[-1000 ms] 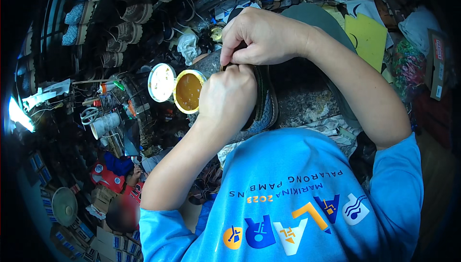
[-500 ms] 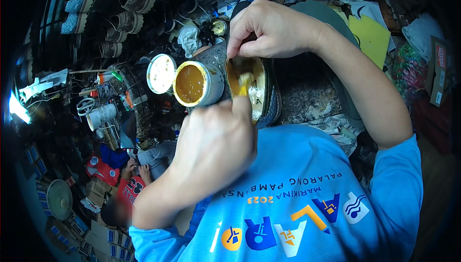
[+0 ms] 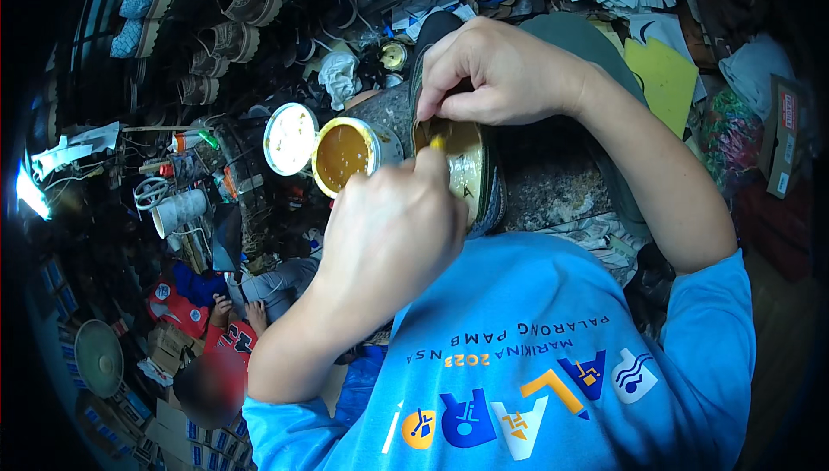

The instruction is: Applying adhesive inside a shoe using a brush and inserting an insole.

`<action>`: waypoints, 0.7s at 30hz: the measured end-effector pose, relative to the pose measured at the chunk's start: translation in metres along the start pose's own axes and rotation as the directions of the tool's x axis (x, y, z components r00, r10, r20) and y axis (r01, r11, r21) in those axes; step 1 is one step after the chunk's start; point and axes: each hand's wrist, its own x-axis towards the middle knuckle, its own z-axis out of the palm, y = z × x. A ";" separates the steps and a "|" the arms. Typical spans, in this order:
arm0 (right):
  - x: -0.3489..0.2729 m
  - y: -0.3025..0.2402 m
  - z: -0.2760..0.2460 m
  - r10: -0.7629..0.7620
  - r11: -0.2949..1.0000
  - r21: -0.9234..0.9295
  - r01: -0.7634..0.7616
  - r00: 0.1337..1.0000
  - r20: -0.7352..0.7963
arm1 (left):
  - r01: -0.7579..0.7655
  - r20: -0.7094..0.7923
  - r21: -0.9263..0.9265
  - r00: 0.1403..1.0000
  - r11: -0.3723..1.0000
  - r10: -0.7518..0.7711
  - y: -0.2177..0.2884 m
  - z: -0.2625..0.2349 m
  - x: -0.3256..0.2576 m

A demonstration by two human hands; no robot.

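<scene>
A shoe (image 3: 464, 169) with its inside turned up stands close to the near edge of the worktop (image 3: 544, 186), its pale insole showing inside a dark collar. The right hand (image 3: 501, 74) arches over the far part of the opening, its grip pinching the collar between thumb and forefinger. The left hand (image 3: 393, 221) has its grip closed around a yellow tool (image 3: 438, 142), whose visible part lies within the shoe's opening; the fingers hide the rest. Just beside the left hand, toward the worktop's left edge, a white tub (image 3: 386, 141) tilts with its mouth toward that edge, showing amber paste (image 3: 343, 156), its smeared round lid (image 3: 291, 139) opened out beside the rim. Beyond the tub are a crumpled white wad (image 3: 339, 78) and a small round tin (image 3: 394, 56). Creased printed paper (image 3: 604, 233) lies along the near edge, next to the blue shirt (image 3: 535, 298). Farther out are a yellow sheet (image 3: 661, 78), scissors (image 3: 151, 193), a white roll (image 3: 180, 214), racked shoes (image 3: 233, 44) and another person in red (image 3: 226, 337).
</scene>
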 end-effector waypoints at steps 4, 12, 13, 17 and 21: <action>0.005 -0.006 0.000 0.044 0.999 0.006 -0.044 0.999 0.015 | -0.037 0.168 -0.102 0.984 0.994 0.054 0.020 -0.032 -0.042; 0.000 -0.003 0.000 -0.001 1.000 -0.027 0.001 1.000 -0.025 | -0.006 0.123 -0.080 0.992 0.997 0.016 0.012 -0.030 -0.041; 0.000 -0.002 0.001 -0.014 1.000 -0.024 0.013 0.999 -0.035 | 0.010 0.154 -0.069 0.988 0.998 0.001 0.017 -0.036 -0.047; -0.001 -0.006 0.002 -0.048 0.997 -0.055 0.045 0.997 -0.053 | -0.093 -0.110 -0.154 0.991 0.984 0.077 0.004 -0.007 -0.028; -0.006 -0.004 0.008 -0.112 0.988 -0.118 0.104 0.991 -0.069 | -0.160 -0.229 -0.204 0.967 0.966 0.112 -0.010 0.002 -0.028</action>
